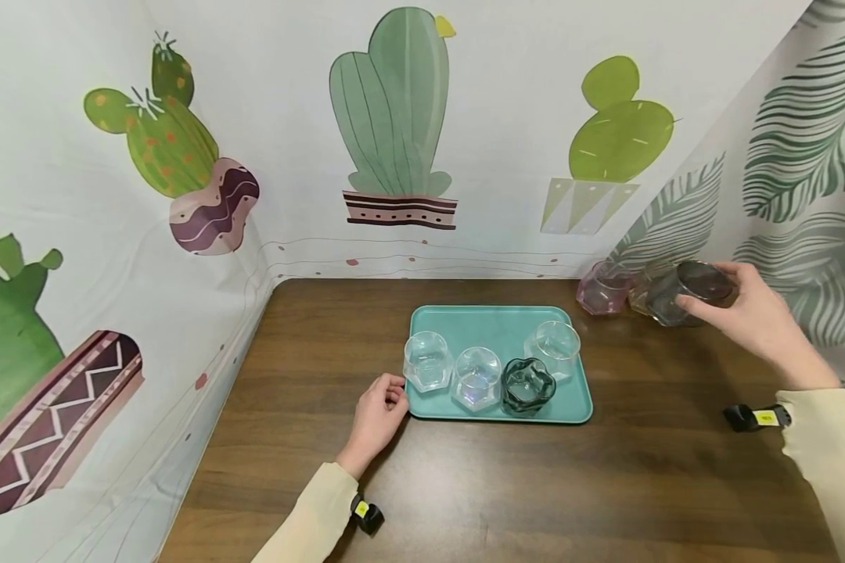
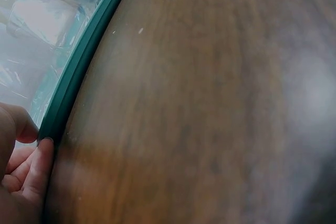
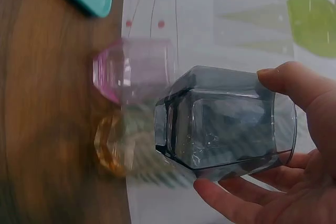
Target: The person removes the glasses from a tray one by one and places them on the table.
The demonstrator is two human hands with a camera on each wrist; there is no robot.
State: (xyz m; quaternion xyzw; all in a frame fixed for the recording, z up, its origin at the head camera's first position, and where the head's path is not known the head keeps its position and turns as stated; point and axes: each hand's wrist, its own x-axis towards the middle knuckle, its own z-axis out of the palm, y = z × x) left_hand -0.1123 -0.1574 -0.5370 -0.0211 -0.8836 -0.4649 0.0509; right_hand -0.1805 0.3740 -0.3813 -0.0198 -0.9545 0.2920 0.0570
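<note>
My right hand (image 1: 753, 313) grips a smoky grey glass (image 3: 226, 124) with a faceted base, thumb on one side and fingers on the other. The glass is lifted off the table at the back right, tilted in the head view. At the left edge of a teal tray (image 1: 493, 319), my left hand (image 1: 378, 410) pinches the rim. On the tray stand a clear glass (image 1: 427, 361) at left, another clear glass (image 1: 476, 379) in the middle, a dark wavy glass (image 1: 528, 385) at the front, and a gold-rimmed clear glass (image 1: 556, 344) behind it.
A pink glass (image 1: 603, 289) stands on the wooden table (image 1: 465, 485) against the back wall. Beside it, an amber glass (image 3: 113, 145) is partly hidden behind the grey one in the head view. Printed cloth (image 1: 500, 117) hangs behind the table and along its sides.
</note>
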